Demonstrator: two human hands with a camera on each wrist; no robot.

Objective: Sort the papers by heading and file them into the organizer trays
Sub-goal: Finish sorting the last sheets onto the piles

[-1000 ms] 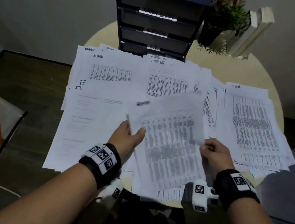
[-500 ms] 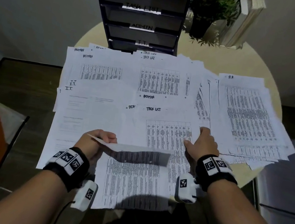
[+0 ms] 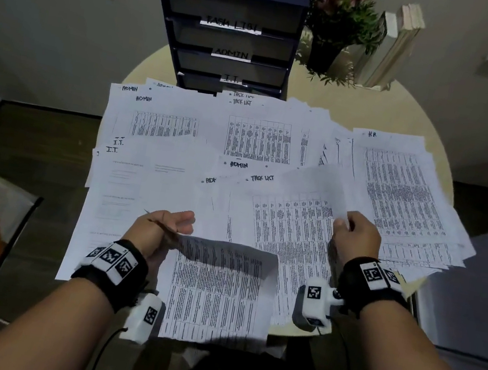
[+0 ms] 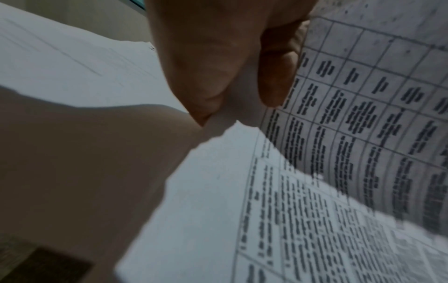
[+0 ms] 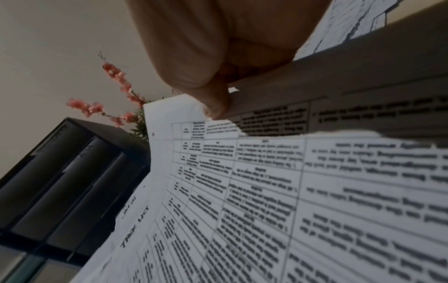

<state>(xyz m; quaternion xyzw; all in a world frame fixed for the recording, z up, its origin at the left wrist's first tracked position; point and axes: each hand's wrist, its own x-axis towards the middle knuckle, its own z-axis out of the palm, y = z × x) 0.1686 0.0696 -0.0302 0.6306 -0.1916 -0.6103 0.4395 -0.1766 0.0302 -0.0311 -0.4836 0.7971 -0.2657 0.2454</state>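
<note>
Fingers (image 4: pixel 274 63) of the left hand (image 3: pixel 161 229) curl round the near-left edge of a white printed sheet with a dense table (image 3: pixel 218 293), thumb on top and fingertips beneath, so the paper is pinched. That sheet hangs off the table's near edge, its long axis running from the person toward the organizer, with its far edge bent over. Across from it, the right hand (image 3: pixel 357 236) pinches the lifted right edge of a white sheet headed "TACK LIST" (image 3: pixel 295 219) between thumb (image 5: pixel 215 103) and curled fingers; this sheet's heading points away from the person and its right side is raised off the pile. Beyond both sets of fingers, loose white papers (image 3: pixel 260 139) headed ADMIN, I.T. and H.R. lie overlapped across the round pale table (image 3: pixel 409 115). Farther out stands the dark blue tiered organizer (image 3: pixel 231 21), its open trays facing the person, labelled for task list, ADMIN and I.T. Right of it sits a pink-flowered plant in a dark pot (image 3: pixel 337 23), next to leaning pale books (image 3: pixel 392 45).
</note>
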